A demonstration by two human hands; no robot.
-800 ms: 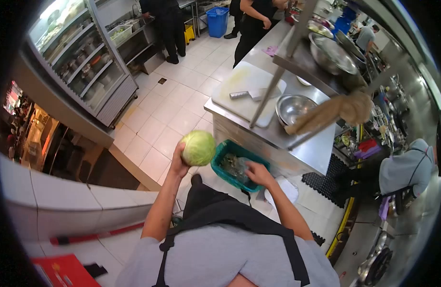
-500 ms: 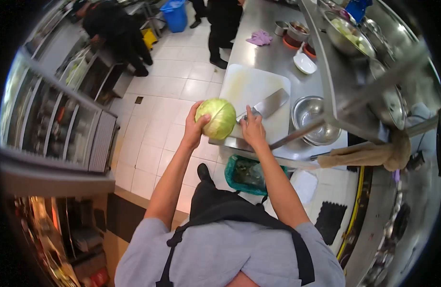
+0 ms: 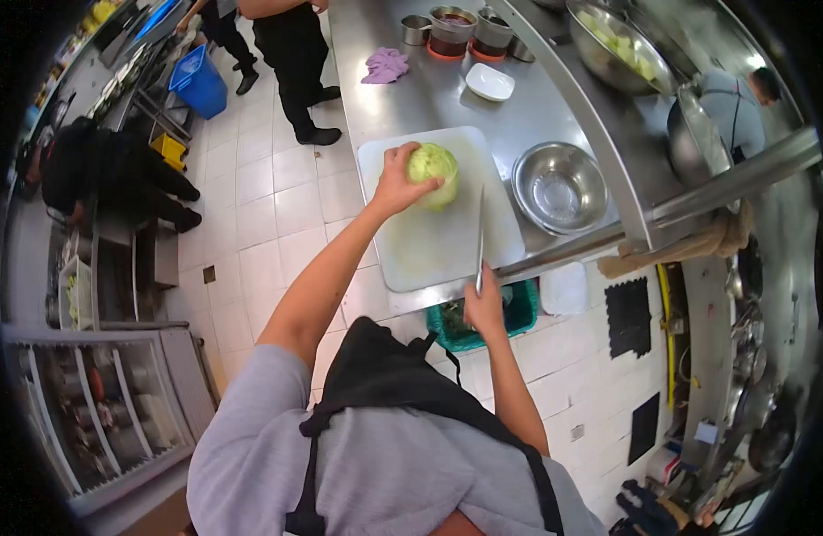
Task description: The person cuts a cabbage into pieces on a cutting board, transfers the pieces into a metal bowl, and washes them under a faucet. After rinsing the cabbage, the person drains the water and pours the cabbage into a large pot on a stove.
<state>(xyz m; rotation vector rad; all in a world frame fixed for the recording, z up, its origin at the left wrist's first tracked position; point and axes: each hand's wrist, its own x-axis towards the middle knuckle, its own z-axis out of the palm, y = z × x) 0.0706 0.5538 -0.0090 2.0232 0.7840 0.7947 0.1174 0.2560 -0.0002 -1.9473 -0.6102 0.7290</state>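
Observation:
A pale green cabbage (image 3: 434, 170) rests on the white cutting board (image 3: 411, 255), towards its far side. My left hand (image 3: 401, 183) grips the cabbage from its left, thumb in front and fingers behind. In my right hand (image 3: 484, 308) is a cleaver (image 3: 481, 237), its handle wrapped by my fingers at the board's near edge. The blade points away from me, seen nearly edge-on, to the right of the cabbage and apart from it.
Right of the board sits a steel bowl (image 3: 560, 189). Farther back are a white dish (image 3: 490, 82), a purple cloth (image 3: 386, 66) and several metal pots (image 3: 451, 34). A green-lined bin (image 3: 518, 308) stands below the counter edge. Other people (image 3: 291, 71) stand beyond and to the left.
The cabbage has gone from being held up left of the board to resting on it. My right hand has lifted the cleaver off the board and turned its blade upright.

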